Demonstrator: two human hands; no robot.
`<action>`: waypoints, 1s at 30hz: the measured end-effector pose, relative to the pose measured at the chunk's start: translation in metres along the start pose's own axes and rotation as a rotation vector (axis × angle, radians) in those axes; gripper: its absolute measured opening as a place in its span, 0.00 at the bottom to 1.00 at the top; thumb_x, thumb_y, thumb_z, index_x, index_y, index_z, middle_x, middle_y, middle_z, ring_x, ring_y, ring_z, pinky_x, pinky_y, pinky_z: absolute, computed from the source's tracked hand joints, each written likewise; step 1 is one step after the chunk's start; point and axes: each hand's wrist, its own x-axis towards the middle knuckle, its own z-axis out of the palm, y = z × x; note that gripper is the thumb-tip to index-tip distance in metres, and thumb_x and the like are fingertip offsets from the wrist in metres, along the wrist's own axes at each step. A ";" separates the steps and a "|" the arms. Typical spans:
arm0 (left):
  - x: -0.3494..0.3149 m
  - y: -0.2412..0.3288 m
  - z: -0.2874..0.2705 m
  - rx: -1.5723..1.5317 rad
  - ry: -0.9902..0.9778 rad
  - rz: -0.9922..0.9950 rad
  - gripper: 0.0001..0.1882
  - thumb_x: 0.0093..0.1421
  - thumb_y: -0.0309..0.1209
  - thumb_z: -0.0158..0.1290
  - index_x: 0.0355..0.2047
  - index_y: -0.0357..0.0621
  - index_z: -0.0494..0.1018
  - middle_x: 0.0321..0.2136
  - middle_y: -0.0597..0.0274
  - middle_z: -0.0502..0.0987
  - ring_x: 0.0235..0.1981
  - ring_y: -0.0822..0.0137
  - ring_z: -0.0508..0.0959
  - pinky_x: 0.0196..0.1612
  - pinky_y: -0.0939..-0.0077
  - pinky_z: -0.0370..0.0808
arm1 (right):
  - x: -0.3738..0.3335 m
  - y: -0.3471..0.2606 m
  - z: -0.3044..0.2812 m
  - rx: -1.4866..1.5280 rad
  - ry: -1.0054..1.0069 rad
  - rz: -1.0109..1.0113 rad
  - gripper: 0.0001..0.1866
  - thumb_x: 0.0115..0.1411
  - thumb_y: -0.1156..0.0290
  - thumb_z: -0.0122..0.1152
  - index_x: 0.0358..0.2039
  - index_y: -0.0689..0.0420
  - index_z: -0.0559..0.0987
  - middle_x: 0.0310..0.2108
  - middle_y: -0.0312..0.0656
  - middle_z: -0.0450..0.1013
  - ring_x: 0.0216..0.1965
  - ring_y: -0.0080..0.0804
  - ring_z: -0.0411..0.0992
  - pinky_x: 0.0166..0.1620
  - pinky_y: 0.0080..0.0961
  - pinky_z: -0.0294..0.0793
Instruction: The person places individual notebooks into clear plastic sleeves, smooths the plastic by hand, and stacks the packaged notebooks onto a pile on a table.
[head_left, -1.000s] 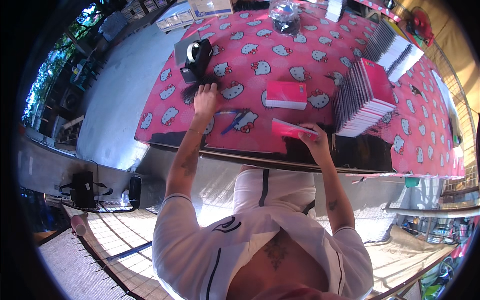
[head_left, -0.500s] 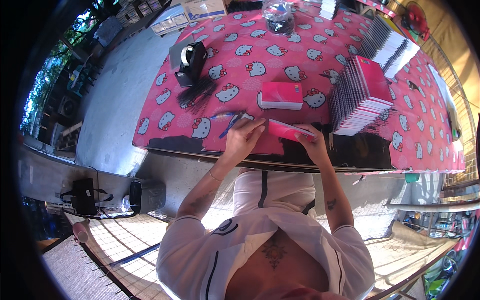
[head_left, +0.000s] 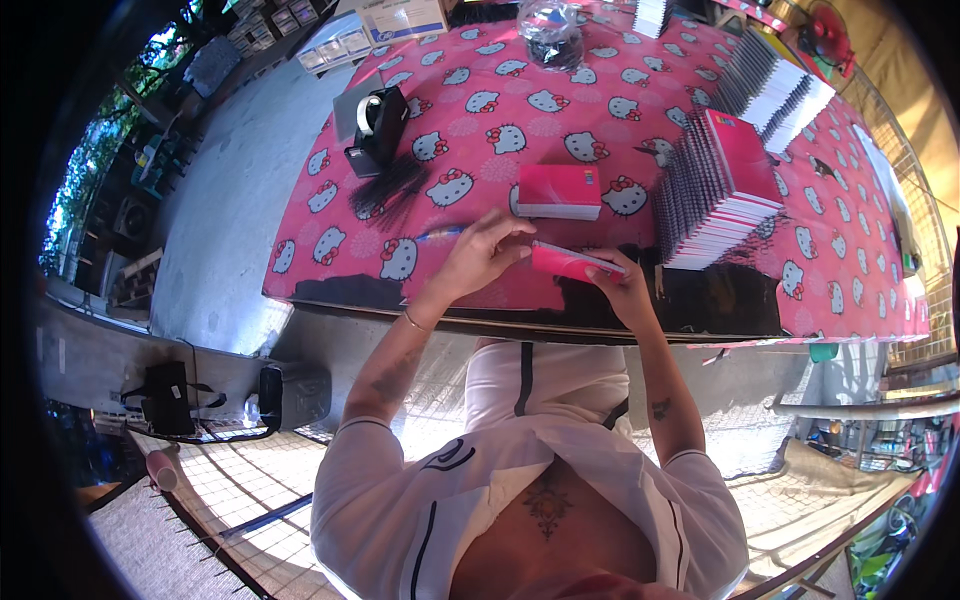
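Observation:
My right hand [head_left: 622, 284] is closed on the right end of a small pink notebook [head_left: 570, 263], held tilted above the table's near edge. My left hand [head_left: 488, 252] is at the notebook's left end, fingers bent and thumb apart from the index finger; nothing shows between them. Just beyond lies a thick pink pad or stack of small notebooks [head_left: 558, 190] with white page edges. To the right stands a tall stack of pink spiral notebooks [head_left: 722, 185]. A loose heap of black binding coils [head_left: 390, 190] lies left of my hands. Part of a blue pen [head_left: 440, 233] shows behind my left hand.
A pink patterned cloth [head_left: 545, 100] covers the table, with a black strip [head_left: 700, 305] along its near edge. A black tape dispenser [head_left: 378, 130] stands at left. More spiral notebooks [head_left: 775, 95] stand far right; a clear plastic bag [head_left: 552, 40] sits at the back.
My left hand has lifted slightly, its pinched thumb and finger have parted, and it now covers more of the blue pen. The notebook stays in my right hand, nearly unmoved.

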 end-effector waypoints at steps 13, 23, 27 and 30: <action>-0.033 0.039 0.067 0.749 0.025 0.063 0.44 0.62 0.54 0.49 0.65 0.29 0.54 0.67 0.41 0.54 0.69 0.43 0.53 0.64 0.29 0.45 | -0.006 -0.029 0.015 0.005 0.256 -0.031 0.12 0.65 0.74 0.60 0.48 0.62 0.79 0.37 0.36 0.79 0.39 0.17 0.71 0.46 0.18 0.71; -0.043 0.042 0.078 0.729 0.029 0.208 0.42 0.64 0.53 0.46 0.67 0.33 0.53 0.68 0.41 0.53 0.70 0.40 0.51 0.63 0.25 0.41 | -0.013 -0.058 0.013 -0.051 0.229 0.002 0.13 0.63 0.77 0.61 0.49 0.62 0.79 0.39 0.41 0.80 0.41 0.19 0.74 0.46 0.20 0.72; 0.017 0.056 0.057 0.842 0.085 0.054 0.45 0.64 0.59 0.41 0.67 0.31 0.54 0.68 0.38 0.54 0.70 0.39 0.51 0.64 0.25 0.36 | -0.017 -0.053 0.018 -0.047 0.200 0.016 0.14 0.62 0.76 0.61 0.48 0.63 0.79 0.39 0.43 0.80 0.40 0.21 0.75 0.45 0.21 0.73; -0.050 0.040 0.088 0.695 0.035 0.113 0.44 0.64 0.59 0.41 0.66 0.33 0.56 0.67 0.41 0.57 0.68 0.41 0.55 0.62 0.24 0.42 | -0.010 -0.053 0.011 -0.043 0.214 -0.035 0.14 0.62 0.76 0.62 0.48 0.63 0.79 0.39 0.42 0.80 0.39 0.20 0.74 0.45 0.21 0.73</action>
